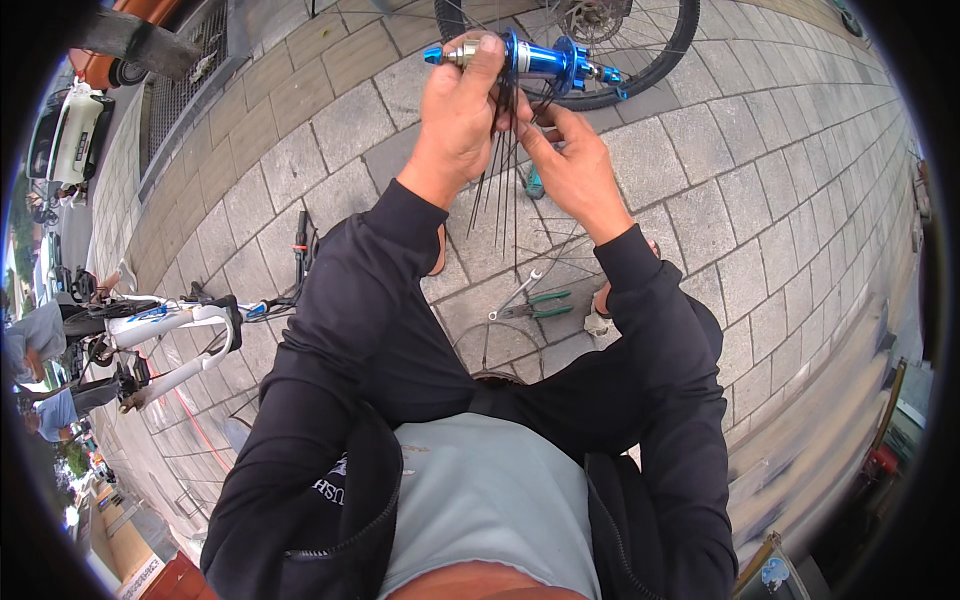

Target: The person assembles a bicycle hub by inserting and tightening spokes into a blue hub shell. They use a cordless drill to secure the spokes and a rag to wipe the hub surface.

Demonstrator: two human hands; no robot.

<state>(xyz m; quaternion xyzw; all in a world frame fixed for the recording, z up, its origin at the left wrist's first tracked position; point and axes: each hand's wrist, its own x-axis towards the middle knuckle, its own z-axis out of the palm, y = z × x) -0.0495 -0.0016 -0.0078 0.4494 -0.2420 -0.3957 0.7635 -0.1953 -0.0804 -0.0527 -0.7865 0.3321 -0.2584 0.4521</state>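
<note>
My left hand point(450, 120) grips a blue bicycle hub point(540, 62) at its silver left end, thumb on top. The hub lies roughly level, with a blue tip at the left and a blue lever end at the right. Several thin black spokes point(507, 205) dangle from the hub's near flange, below my left fingers. Just under the hub, my right hand point(575, 165) is closed, thumb and fingers pinched on a spoke; its fingertips are partly hidden. Both hands are close together, well above the paving.
A bicycle wheel point(668, 80) with a disc lies behind the hub. On the paving below are a wrench point(517, 294) and green-handled pliers point(540, 307). A teal item point(534, 182) shows between my forearms. To the left is a white bicycle point(165, 325), with people beyond it.
</note>
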